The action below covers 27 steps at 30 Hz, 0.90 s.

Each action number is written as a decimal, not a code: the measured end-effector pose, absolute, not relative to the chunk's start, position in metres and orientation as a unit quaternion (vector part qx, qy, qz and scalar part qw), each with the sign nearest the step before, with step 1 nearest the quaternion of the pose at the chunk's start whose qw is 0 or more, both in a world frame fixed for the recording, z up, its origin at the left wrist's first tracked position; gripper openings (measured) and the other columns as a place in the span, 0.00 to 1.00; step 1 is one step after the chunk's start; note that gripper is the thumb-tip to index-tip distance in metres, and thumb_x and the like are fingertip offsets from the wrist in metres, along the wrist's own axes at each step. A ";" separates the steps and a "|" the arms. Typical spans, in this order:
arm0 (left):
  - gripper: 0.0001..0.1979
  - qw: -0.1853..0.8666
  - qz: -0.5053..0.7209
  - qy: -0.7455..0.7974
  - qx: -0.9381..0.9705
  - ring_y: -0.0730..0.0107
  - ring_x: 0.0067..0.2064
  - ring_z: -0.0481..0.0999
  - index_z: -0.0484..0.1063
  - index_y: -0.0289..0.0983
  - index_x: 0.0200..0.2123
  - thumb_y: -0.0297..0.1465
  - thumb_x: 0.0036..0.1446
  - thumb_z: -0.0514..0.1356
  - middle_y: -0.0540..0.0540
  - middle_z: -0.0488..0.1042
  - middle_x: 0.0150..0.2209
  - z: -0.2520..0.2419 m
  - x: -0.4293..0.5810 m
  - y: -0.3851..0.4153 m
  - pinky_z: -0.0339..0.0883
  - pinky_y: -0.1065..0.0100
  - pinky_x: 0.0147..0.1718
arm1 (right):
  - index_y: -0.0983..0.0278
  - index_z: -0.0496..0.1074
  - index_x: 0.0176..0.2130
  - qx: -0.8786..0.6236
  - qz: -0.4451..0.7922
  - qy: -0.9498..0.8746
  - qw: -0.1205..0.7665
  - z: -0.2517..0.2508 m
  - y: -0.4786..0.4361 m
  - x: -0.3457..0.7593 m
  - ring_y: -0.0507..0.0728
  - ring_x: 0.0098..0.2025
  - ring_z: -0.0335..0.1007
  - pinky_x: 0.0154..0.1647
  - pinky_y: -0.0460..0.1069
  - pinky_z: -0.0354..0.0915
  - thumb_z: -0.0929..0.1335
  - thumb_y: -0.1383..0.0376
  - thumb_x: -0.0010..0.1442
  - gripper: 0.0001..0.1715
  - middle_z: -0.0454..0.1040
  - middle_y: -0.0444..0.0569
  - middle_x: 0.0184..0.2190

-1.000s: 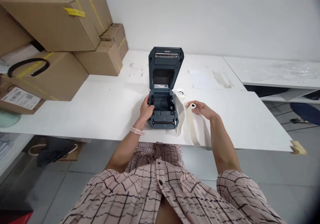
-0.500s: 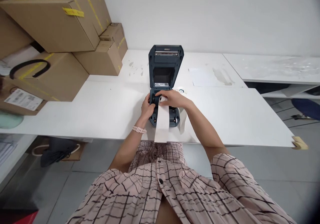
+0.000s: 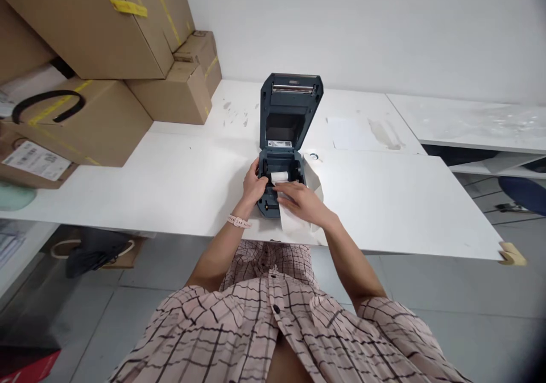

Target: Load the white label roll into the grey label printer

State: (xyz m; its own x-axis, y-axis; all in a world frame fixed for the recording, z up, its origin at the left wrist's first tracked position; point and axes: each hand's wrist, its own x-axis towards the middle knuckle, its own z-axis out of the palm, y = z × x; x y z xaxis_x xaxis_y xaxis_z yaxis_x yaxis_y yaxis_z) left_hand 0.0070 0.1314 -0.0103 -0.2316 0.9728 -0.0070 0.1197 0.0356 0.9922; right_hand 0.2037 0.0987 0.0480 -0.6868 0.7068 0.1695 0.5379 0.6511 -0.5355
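Right hand (image 3: 301, 204): fingers stretched out, fairly flat, lying on the loose paper strip (image 3: 293, 223), which runs over the printer's front edge and off the near edge of the table (image 3: 170, 184). It may be pinching the strip from below, but the view hides that.

Left hand (image 3: 255, 186), with a wristband (image 3: 239, 221): curled round the left wall of the printer (image 3: 268, 204), steadying it.

Paper roll (image 3: 279, 176): lying in the open bay, just behind the right fingertips. Lid (image 3: 290, 112) stands upright behind it.

Doing this well, as I judge it: keep the strip straight and centred over the front roller, pull out the slack without dragging the roll from its holders, and keep the left hand bracing the body so it doesn't slide.

Further out: a small ring (image 3: 314, 156) sits just right of the printer, and cardboard boxes (image 3: 85, 30) are stacked far left.

Against earlier frames: a second ago the roll was on the table right of the printer, under the right hand. Half a second ago that hand held it at the bay. Now the roll is seated and the hand has slid forward onto the strip. The left hand has stayed put.
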 end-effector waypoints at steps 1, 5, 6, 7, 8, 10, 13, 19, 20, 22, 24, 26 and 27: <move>0.43 0.410 0.518 0.591 0.462 0.51 0.65 0.73 0.65 0.42 0.68 0.21 0.46 0.59 0.43 0.73 0.65 -0.011 0.007 0.131 0.66 0.51 0.66 | 0.60 0.73 0.62 -0.358 0.221 -0.884 0.205 0.043 0.090 0.203 0.68 0.65 0.70 0.64 0.68 0.69 0.62 0.59 0.73 0.23 0.76 0.56 0.62; 0.43 0.407 0.520 0.593 0.461 0.50 0.64 0.74 0.64 0.39 0.68 0.21 0.46 0.59 0.42 0.74 0.64 -0.009 0.008 0.131 0.67 0.52 0.65 | 0.60 0.73 0.62 -0.393 0.202 -0.860 0.254 0.032 0.063 0.193 0.66 0.71 0.65 0.70 0.67 0.65 0.61 0.60 0.74 0.24 0.72 0.56 0.66; 0.43 0.407 0.521 0.592 0.462 0.51 0.64 0.74 0.65 0.39 0.68 0.21 0.46 0.59 0.42 0.74 0.64 -0.009 0.008 0.130 0.67 0.52 0.65 | 0.60 0.73 0.62 -0.393 0.205 -0.858 0.260 0.032 0.058 0.190 0.66 0.71 0.64 0.70 0.67 0.65 0.60 0.59 0.74 0.24 0.72 0.56 0.66; 0.43 0.407 0.523 0.589 0.463 0.51 0.64 0.74 0.65 0.39 0.68 0.21 0.46 0.59 0.42 0.74 0.64 -0.008 0.008 0.130 0.66 0.53 0.66 | 0.59 0.73 0.62 -0.390 0.213 -0.856 0.265 0.034 0.054 0.188 0.65 0.71 0.64 0.70 0.68 0.65 0.60 0.59 0.74 0.24 0.72 0.55 0.66; 0.42 0.407 0.524 0.587 0.464 0.52 0.65 0.73 0.65 0.39 0.68 0.21 0.46 0.59 0.42 0.74 0.64 -0.007 0.008 0.130 0.66 0.54 0.66 | 0.56 0.72 0.63 -0.385 0.224 -0.854 0.269 0.036 0.050 0.186 0.64 0.71 0.65 0.70 0.68 0.66 0.60 0.59 0.74 0.24 0.73 0.54 0.65; 0.42 0.409 0.526 0.584 0.464 0.52 0.66 0.72 0.66 0.39 0.68 0.21 0.46 0.59 0.43 0.73 0.64 -0.006 0.008 0.129 0.65 0.55 0.67 | 0.51 0.70 0.64 -0.378 0.244 -0.849 0.278 0.041 0.042 0.188 0.63 0.69 0.67 0.68 0.68 0.68 0.59 0.58 0.75 0.24 0.74 0.50 0.64; 0.42 0.416 0.521 0.587 0.460 0.51 0.65 0.72 0.64 0.40 0.68 0.22 0.47 0.60 0.43 0.72 0.66 -0.008 0.007 0.129 0.66 0.54 0.66 | 0.48 0.68 0.66 -0.389 0.246 -0.842 0.282 0.047 0.032 0.200 0.62 0.70 0.67 0.70 0.68 0.65 0.57 0.57 0.76 0.25 0.74 0.49 0.64; 0.43 0.417 0.520 0.588 0.458 0.50 0.68 0.69 0.63 0.39 0.69 0.23 0.47 0.60 0.42 0.69 0.68 -0.008 0.008 0.130 0.62 0.54 0.68 | 0.49 0.53 0.74 -0.365 0.213 -0.882 0.210 0.034 0.022 0.233 0.70 0.77 0.50 0.74 0.74 0.55 0.74 0.46 0.61 0.51 0.56 0.51 0.75; 0.43 0.419 0.521 0.585 0.459 0.50 0.68 0.69 0.63 0.38 0.69 0.23 0.47 0.60 0.41 0.69 0.68 -0.006 0.008 0.129 0.61 0.54 0.69 | 0.49 0.53 0.74 -0.364 0.201 -0.884 0.215 0.030 0.021 0.234 0.69 0.77 0.51 0.74 0.73 0.56 0.73 0.49 0.63 0.48 0.57 0.50 0.75; 0.42 0.430 0.522 0.573 0.462 0.49 0.69 0.68 0.62 0.38 0.69 0.24 0.48 0.60 0.40 0.68 0.68 -0.001 0.009 0.126 0.62 0.53 0.68 | 0.50 0.58 0.72 -0.368 0.164 -0.882 0.244 0.022 0.020 0.232 0.66 0.75 0.56 0.72 0.72 0.59 0.69 0.60 0.69 0.37 0.63 0.50 0.72; 0.41 0.445 0.524 0.559 0.465 0.48 0.69 0.67 0.62 0.39 0.69 0.25 0.50 0.61 0.39 0.67 0.69 0.003 0.009 0.124 0.62 0.51 0.68 | 0.54 0.65 0.68 -0.373 0.125 -0.875 0.281 0.016 0.020 0.226 0.65 0.73 0.62 0.71 0.70 0.62 0.66 0.68 0.70 0.29 0.69 0.50 0.68; 0.41 0.459 0.528 0.546 0.461 0.46 0.69 0.67 0.61 0.39 0.69 0.27 0.51 0.63 0.38 0.66 0.70 0.005 0.009 0.121 0.62 0.50 0.68 | 0.56 0.70 0.64 -0.373 0.100 -0.873 0.299 0.014 0.019 0.220 0.65 0.71 0.65 0.70 0.69 0.62 0.65 0.70 0.69 0.26 0.72 0.51 0.66; 0.41 0.464 0.532 0.541 0.457 0.46 0.69 0.66 0.61 0.39 0.69 0.28 0.51 0.64 0.38 0.65 0.70 0.005 0.009 0.121 0.62 0.49 0.68 | 0.56 0.72 0.62 -0.372 0.094 -0.873 0.300 0.014 0.019 0.217 0.65 0.70 0.66 0.70 0.69 0.62 0.66 0.70 0.69 0.25 0.73 0.50 0.65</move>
